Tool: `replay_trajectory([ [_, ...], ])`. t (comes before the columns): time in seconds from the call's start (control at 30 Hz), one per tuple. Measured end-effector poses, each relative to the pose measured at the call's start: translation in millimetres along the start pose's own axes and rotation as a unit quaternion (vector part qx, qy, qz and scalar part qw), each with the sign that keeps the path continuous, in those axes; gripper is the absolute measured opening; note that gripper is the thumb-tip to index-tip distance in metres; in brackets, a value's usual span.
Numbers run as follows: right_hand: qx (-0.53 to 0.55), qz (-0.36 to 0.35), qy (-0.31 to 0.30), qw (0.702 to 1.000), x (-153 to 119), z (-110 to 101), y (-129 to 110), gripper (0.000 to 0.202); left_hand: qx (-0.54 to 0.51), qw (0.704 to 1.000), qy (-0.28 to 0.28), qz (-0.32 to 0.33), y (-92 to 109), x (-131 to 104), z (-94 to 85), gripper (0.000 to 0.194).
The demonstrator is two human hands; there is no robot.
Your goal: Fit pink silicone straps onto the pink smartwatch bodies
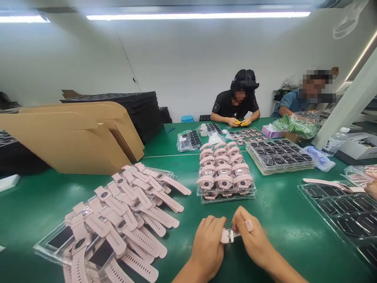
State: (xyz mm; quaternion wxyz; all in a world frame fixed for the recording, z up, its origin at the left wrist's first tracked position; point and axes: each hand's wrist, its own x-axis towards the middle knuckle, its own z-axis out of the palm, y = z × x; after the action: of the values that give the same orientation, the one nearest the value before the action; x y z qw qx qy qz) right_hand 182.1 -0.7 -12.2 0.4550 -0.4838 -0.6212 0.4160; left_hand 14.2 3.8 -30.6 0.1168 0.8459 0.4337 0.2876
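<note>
Green table [166, 192] as reference. Brown cardboard [73, 147] stands upright on its left part. Stacked black trays [129, 106] at its far left. Blue box [187, 118] at its far edge. Small white bottle [204, 130] on its far middle part. Purple box [272, 131] and green strips [290, 125] in clear plastic, far right part. Clear water bottle [335, 142], white cap, right side. Person in black shirt [223, 104] and person in blue shirt [293, 103] across the table. Lit tube light [197, 16] above it.
</note>
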Motion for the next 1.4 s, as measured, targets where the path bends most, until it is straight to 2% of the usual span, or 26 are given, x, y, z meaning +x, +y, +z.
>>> replay_trajectory([
  [0.1, 0.029, 0.031, -0.064, 0.997, -5, 3, -4, 0.027, -0.022, 1.0, 0.001, 0.0, 4, -1, -0.4, 0.031],
  [0.17, 0.058, 0.056, -0.082, 0.993, -6, 5, -6, 0.022, -0.049, 0.999, -0.004, -0.012, 5, -2, -1.4, 0.032],
  [0.33, 0.183, 0.113, -0.056, 0.975, -3, 6, -5, 0.028, -0.195, 0.981, 0.01, -0.013, 7, -5, -9.4, 0.039],
  [0.4, 0.221, 0.127, -0.056, 0.965, -2, 5, -5, 0.035, -0.237, 0.971, 0.016, -0.028, 7, -4, -11.7, 0.032],
  [0.5, 0.263, 0.138, -0.044, 0.954, 0, 0, -9, 0.039, -0.244, 0.967, 0.021, -0.066, 6, -1, -13.0, 0.016],
  [0.7, 0.313, 0.161, 0.002, 0.936, 4, -5, -16, 0.043, -0.288, 0.95, -0.001, -0.122, 10, 4, -15.9, 0.015],
  [0.77, 0.288, 0.151, -0.01, 0.946, 3, -1, -16, 0.04, -0.333, 0.933, 0.006, -0.139, 13, 4, -14.4, 0.019],
  [0.83, 0.254, 0.133, -0.024, 0.958, -1, 3, -16, 0.038, -0.401, 0.9, 0.009, -0.168, 15, 5, -11.0, 0.027],
  [0.9, 0.212, 0.118, -0.022, 0.97, -6, 4, -15, 0.038, -0.475, 0.853, 0.013, -0.217, 17, 5, -7.4, 0.032],
  [1.0, 0.17, 0.117, -0.02, 0.978, -11, 0, -14, 0.041, -0.571, 0.767, 0.051, -0.288, 17, 8, -5.0, 0.04],
  [1.1, 0.188, 0.139, -0.039, 0.972, -10, -2, -12, 0.039, -0.63, 0.712, 0.068, -0.301, 17, 9, -5.5, 0.043],
  [1.2, 0.221, 0.161, -0.015, 0.962, -9, 5, -10, 0.028, -0.662, 0.69, 0.051, -0.287, 20, 6, -3.8, 0.039],
  [1.4, 0.219, 0.159, 0.043, 0.962, -15, 22, -5, 0.026, -0.674, 0.698, 0.003, -0.242, 24, 0, 3.0, 0.039],
])
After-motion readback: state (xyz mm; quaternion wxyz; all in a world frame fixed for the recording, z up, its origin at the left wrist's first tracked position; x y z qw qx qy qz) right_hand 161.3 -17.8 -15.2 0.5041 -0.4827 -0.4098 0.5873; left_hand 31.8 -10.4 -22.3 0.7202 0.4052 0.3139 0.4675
